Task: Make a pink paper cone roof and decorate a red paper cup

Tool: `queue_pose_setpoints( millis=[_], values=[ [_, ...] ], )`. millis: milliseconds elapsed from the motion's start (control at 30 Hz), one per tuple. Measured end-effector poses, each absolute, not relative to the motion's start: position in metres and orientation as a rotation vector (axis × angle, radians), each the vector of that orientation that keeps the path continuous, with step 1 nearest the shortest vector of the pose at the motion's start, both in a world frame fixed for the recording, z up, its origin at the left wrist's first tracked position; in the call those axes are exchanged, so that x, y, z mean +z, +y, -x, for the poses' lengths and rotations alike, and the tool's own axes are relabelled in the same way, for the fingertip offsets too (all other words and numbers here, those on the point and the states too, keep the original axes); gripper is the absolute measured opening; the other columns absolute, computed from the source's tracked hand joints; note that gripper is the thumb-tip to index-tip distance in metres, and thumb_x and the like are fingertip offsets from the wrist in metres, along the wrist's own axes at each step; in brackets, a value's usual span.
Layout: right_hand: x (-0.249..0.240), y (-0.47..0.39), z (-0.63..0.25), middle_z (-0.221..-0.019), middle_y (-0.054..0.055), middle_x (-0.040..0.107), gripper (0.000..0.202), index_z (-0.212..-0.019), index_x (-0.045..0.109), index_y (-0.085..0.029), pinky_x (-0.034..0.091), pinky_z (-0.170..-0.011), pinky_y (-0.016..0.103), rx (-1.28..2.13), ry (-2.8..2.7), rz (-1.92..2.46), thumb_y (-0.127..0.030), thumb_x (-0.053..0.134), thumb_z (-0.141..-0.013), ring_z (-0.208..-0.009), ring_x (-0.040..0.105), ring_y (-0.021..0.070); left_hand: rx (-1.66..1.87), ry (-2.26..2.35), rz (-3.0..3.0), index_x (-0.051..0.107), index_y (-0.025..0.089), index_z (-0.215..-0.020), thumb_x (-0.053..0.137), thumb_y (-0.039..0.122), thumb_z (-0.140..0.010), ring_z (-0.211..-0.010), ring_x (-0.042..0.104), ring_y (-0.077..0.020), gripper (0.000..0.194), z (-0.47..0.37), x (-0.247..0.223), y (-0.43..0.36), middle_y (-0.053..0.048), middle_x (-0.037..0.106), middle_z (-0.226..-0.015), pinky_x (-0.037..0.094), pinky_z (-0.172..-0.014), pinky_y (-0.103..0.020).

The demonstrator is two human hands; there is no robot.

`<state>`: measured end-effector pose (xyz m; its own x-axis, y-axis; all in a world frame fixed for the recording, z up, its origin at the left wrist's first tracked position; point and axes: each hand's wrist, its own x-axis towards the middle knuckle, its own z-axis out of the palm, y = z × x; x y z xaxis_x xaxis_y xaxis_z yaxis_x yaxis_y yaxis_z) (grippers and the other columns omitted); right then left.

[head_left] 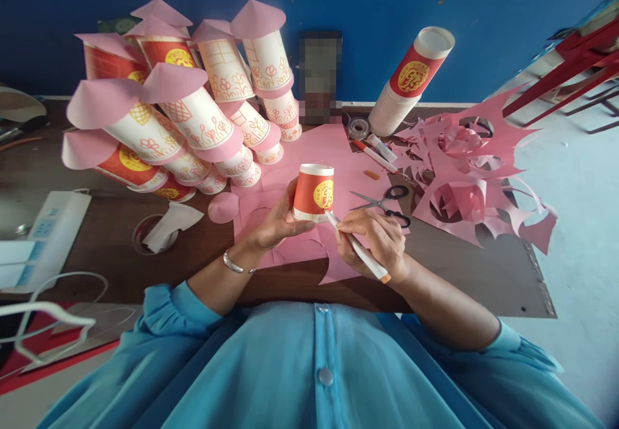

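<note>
Upside down over the pink paper (333, 148), a red and white paper cup (309, 187) with a yellow round print is gripped by my left hand (280, 219), fingers round its left side and lower end. My right hand (380, 239) is closed on a white marker (365, 258) with an orange end. The marker's tip touches the cup or lies just in front of it, near the lower edge. Black-handled scissors (382, 203) lie open just beyond my right hand.
Several decorated cup towers with pink cone roofs (261, 19) stand at the left. A tall cup stack (411, 77) leans at the back right, near tape (358, 127) and pens. Pink paper scraps (464, 177) cover the right side; a power strip (53, 235) lies left.
</note>
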<state>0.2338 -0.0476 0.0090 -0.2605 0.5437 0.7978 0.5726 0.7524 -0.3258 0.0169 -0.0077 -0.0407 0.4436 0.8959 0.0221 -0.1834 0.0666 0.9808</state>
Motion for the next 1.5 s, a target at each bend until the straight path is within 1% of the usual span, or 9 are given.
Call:
queue_pose_setpoints(
  millis=[233, 367, 567, 767, 900, 1033, 1133, 1367, 1500],
  values=[
    [0.0086, -0.0471, -0.2342, -0.074, -0.002, 0.073, 0.021, -0.102, 0.060, -0.024, 0.058, -0.053, 0.025, -0.027, -1.934, 0.822, -0.007, 0.067, -0.091, -0.058, 0.072, 0.0152, 0.921, 0.763, -1.267, 0.054, 0.035, -0.150, 0.091, 0.048, -0.079, -0.140, 0.055, -0.0380, 0.082, -0.0164, -0.0398, -0.0070, -0.009, 0.060, -0.150, 0.049, -0.116, -0.056],
    [0.0100, -0.0468, -0.2345, -0.074, -0.003, 0.073, 0.023, -0.104, 0.061, -0.025, 0.058, -0.053, 0.026, -0.030, -1.931, 0.827, -0.007, 0.067, -0.091, -0.059, 0.072, 0.0158, 0.912, 0.762, -1.239, 0.053, 0.038, -0.151, 0.090, 0.050, -0.080, -0.138, 0.056, -0.0372, 0.081, -0.0166, -0.0401, -0.0078, -0.006, 0.060, -0.149, 0.049, -0.115, -0.058],
    [0.0129, -0.0469, -0.2337, -0.072, -0.004, 0.072, 0.024, -0.099, 0.059, -0.026, 0.057, -0.051, 0.027, -0.073, -1.936, 0.847, -0.004, 0.064, -0.089, -0.057, 0.071, 0.0151, 0.919, 0.755, -1.228, 0.053, 0.041, -0.151, 0.091, 0.048, -0.080, -0.140, 0.055, -0.0378, 0.080, -0.0167, -0.0418, -0.0084, -0.003, 0.060, -0.149, 0.049, -0.116, -0.058],
    [0.0116, -0.0476, -0.2344, -0.071, -0.003, 0.070, 0.022, -0.100, 0.059, -0.024, 0.057, -0.051, 0.026, -0.043, -1.947, 0.827, -0.005, 0.066, -0.090, -0.057, 0.070, 0.0148, 0.926, 0.762, -1.208, 0.053, 0.038, -0.152, 0.092, 0.050, -0.078, -0.141, 0.055, -0.0383, 0.085, -0.0173, -0.0416, -0.0081, -0.007, 0.059, -0.152, 0.051, -0.115, -0.057],
    [0.0095, -0.0478, -0.2345, -0.070, -0.003, 0.069, 0.021, -0.098, 0.059, -0.023, 0.056, -0.051, 0.026, -0.036, -1.948, 0.813, -0.004, 0.066, -0.090, -0.056, 0.070, 0.0153, 0.917, 0.753, -1.226, 0.053, 0.039, -0.151, 0.091, 0.048, -0.080, -0.135, 0.058, -0.0359, 0.081, -0.0179, -0.0415, -0.0072, -0.006, 0.062, -0.146, 0.052, -0.112, -0.056],
    [0.0085, -0.0478, -0.2334, -0.070, -0.003, 0.069, 0.022, -0.098, 0.058, -0.023, 0.056, -0.051, 0.025, -0.024, -1.938, 0.807, -0.004, 0.066, -0.090, -0.056, 0.070, 0.0148, 0.934, 0.716, -1.246, 0.053, 0.038, -0.150, 0.091, 0.047, -0.080, -0.133, 0.058, -0.0355, 0.081, -0.0178, -0.0435, -0.0059, -0.004, 0.062, -0.145, 0.052, -0.111, -0.052],
    [0.0078, -0.0479, -0.2327, -0.071, -0.003, 0.069, 0.021, -0.099, 0.058, -0.024, 0.056, -0.051, 0.025, -0.024, -1.928, 0.821, -0.005, 0.065, -0.091, -0.056, 0.070, 0.0144, 0.931, 0.734, -1.257, 0.053, 0.035, -0.151, 0.092, 0.048, -0.079, -0.133, 0.058, -0.0367, 0.083, -0.0175, -0.0437, -0.0058, -0.005, 0.062, -0.144, 0.053, -0.109, -0.050],
    [0.0075, -0.0469, -0.2315, -0.071, -0.003, 0.069, 0.022, -0.098, 0.059, -0.023, 0.055, -0.051, 0.024, -0.018, -1.931, 0.797, -0.004, 0.067, -0.090, -0.056, 0.069, 0.0143, 0.933, 0.748, -1.327, 0.053, 0.034, -0.153, 0.090, 0.044, -0.082, -0.127, 0.061, -0.0340, 0.081, -0.0169, -0.0398, -0.0064, -0.007, 0.064, -0.141, 0.054, -0.107, -0.049],
    [0.0093, -0.0469, -0.2338, -0.073, -0.001, 0.069, 0.016, -0.102, 0.062, -0.021, 0.057, -0.054, 0.025, 0.027, -1.864, 0.728, -0.008, 0.065, -0.094, -0.059, 0.070, 0.0152, 0.921, 0.755, -1.257, 0.053, 0.038, -0.152, 0.091, 0.039, -0.081, -0.136, 0.060, -0.0342, 0.081, -0.0177, -0.0408, -0.0075, -0.005, 0.063, -0.148, 0.053, -0.113, -0.052]
  ],
)
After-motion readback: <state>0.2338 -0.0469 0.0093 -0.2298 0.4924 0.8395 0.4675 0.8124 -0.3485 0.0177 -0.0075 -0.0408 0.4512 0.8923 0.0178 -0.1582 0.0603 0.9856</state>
